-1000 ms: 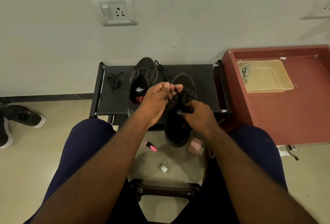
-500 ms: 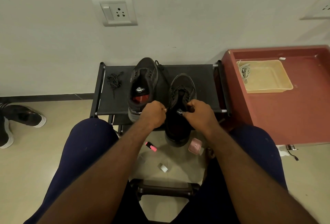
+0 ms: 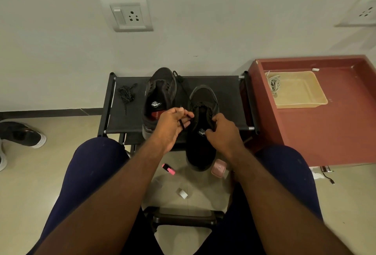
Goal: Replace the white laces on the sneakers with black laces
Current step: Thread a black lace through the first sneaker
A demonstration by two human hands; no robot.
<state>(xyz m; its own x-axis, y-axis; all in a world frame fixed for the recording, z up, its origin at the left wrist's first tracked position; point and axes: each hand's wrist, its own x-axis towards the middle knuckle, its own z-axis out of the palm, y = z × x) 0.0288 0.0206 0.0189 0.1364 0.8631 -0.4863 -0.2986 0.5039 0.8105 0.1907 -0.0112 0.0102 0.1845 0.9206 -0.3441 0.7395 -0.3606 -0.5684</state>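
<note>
Two black sneakers stand on a low black rack point(image 3: 227, 100). The right sneaker point(image 3: 200, 153) hangs over the rack's front edge and has a black lace threaded through its eyelets. My left hand point(image 3: 171, 124) pinches a loose end of that black lace point(image 3: 182, 125) just left of the shoe. My right hand point(image 3: 222, 132) grips the lace at the shoe's tongue and right eyelets. The left sneaker point(image 3: 160, 92) stands unlaced behind my left hand. A spare black lace point(image 3: 126, 93) lies bundled on the rack's left side. White laces point(image 3: 273, 84) lie in a beige tray point(image 3: 301, 100).
A red-brown table point(image 3: 329, 132) holds the tray at the right. Another dark shoe with a white sole point(image 3: 22, 134) lies on the floor at far left. A pink marker point(image 3: 168, 169), a pink case point(image 3: 218, 168) and a small white piece point(image 3: 181, 192) lie on the floor between my knees.
Both hands dropped from above the shoe to its tongue, then my left hand drew a lace end out to the left. The right sneaker settled back onto the rack.
</note>
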